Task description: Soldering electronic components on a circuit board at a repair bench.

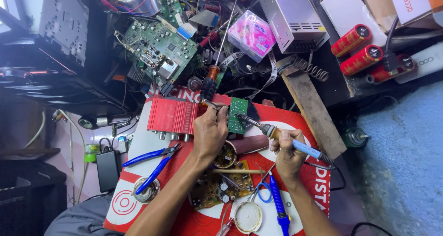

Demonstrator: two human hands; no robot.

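Note:
My left hand (pixel 210 131) grips thin metal tweezers (pixel 213 105) whose tips reach a small green circuit board (pixel 237 116) standing on edge beside a red finned metal case (pixel 171 116). My right hand (pixel 287 150) holds a soldering iron with a blue handle (pixel 304 148). Its dark tip (pixel 243 119) touches the face of the small board. Under my wrists lies a yellowish circuit board (pixel 217 190) with capacitors, next to a round coil part (pixel 226 155).
Blue-handled pliers (pixel 152 164) lie left on the red mat (pixel 138 203). A blue tool (pixel 278 203) and a round tin (pixel 248 216) sit near the front edge. Behind are a large green circuit board (pixel 159 49), a pink pack (pixel 251 35), a metal box (pixel 288 14), red capacitors (pixel 360 49) and a wooden plank (pixel 311 111).

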